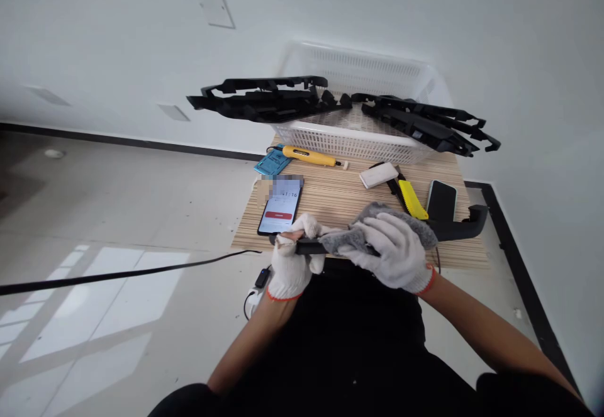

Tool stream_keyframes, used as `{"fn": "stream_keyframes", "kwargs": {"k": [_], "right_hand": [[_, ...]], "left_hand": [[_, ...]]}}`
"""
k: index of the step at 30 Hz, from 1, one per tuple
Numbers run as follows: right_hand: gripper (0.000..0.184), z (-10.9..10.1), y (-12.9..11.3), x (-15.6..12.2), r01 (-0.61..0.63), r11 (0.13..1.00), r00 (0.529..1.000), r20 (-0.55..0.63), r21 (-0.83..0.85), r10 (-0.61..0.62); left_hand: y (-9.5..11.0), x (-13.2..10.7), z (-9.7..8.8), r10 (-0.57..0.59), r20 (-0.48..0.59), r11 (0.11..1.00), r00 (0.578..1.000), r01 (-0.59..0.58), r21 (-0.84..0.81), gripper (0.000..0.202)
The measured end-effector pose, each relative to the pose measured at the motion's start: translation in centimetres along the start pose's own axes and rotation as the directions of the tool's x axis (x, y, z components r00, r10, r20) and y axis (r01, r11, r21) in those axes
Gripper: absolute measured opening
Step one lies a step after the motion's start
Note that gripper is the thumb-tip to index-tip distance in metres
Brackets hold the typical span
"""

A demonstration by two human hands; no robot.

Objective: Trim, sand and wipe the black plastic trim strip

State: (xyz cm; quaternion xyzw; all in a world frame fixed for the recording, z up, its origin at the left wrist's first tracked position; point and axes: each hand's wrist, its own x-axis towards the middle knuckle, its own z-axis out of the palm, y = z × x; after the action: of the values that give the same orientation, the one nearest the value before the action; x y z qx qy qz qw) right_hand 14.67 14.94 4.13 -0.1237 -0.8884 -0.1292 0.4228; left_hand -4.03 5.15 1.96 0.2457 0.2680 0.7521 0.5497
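A long black plastic part lies across the near edge of the small wooden table. My left hand, in a white glove, is closed around the part's left end. My right hand, also gloved, is wrapped around a grey cloth that is pressed on the middle of the part. The part's right end sticks out past the cloth with an upturned tip.
A white basket at the table's back holds several long black plastic parts. On the table lie a lit phone, a dark phone, a yellow screwdriver, a yellow knife, a white block. A black cable crosses the floor.
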Motion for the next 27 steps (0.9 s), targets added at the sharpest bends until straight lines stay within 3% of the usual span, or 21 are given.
{"fn": "stream_keyframes", "kwargs": {"k": [3, 6, 11, 14, 17, 20, 24, 27], "right_hand": [[0.045, 0.4, 0.1, 0.2, 0.08, 0.995, 0.997, 0.012, 0.056, -0.08], [0.046, 0.1, 1.8, -0.8, 0.144, 0.989, 0.989, 0.04, 0.017, -0.144], [0.047, -1.4, 4.0, -2.9, 0.147, 0.988, 0.989, 0.039, -0.039, -0.145], [0.054, -1.7, 2.7, -3.1, 0.068, 0.997, 0.997, 0.033, -0.02, -0.067], [0.064, -1.2, -0.1, -2.9, -0.065, 0.997, 0.998, 0.025, 0.04, 0.064], [0.064, -0.6, -2.4, -2.9, -0.135, 0.986, 0.99, 0.052, 0.099, 0.131], [0.055, -0.7, -2.6, -3.8, -0.105, 0.989, 0.992, 0.081, 0.1, 0.098], [0.048, -1.7, -1.8, -4.8, -0.189, 0.979, 0.977, 0.109, 0.077, 0.181]], "left_hand": [[-0.5, -0.1, 0.2, 0.014, -0.003, 0.999, 1.0, -0.014, 0.035, 0.055], [-0.3, -0.4, -0.3, 0.037, 0.008, 0.999, 0.999, -0.038, 0.036, 0.053], [2.8, -1.3, -2.2, 0.065, 0.03, 0.997, 0.997, -0.067, 0.041, 0.05], [5.8, -2.0, -3.6, 0.053, 0.101, 0.995, 0.994, -0.061, 0.082, 0.045], [8.7, -2.5, -5.1, 0.071, 0.18, 0.987, 0.981, -0.095, 0.132, 0.042], [10.6, -2.9, -6.3, 0.04, 0.22, 0.974, 0.975, -0.087, 0.211, 0.038], [10.3, -3.2, -6.3, 0.023, 0.198, 0.97, 0.98, -0.07, 0.231, 0.04], [8.6, -2.9, -5.2, 0.031, 0.1, 0.975, 0.994, -0.053, 0.218, 0.045]]}}
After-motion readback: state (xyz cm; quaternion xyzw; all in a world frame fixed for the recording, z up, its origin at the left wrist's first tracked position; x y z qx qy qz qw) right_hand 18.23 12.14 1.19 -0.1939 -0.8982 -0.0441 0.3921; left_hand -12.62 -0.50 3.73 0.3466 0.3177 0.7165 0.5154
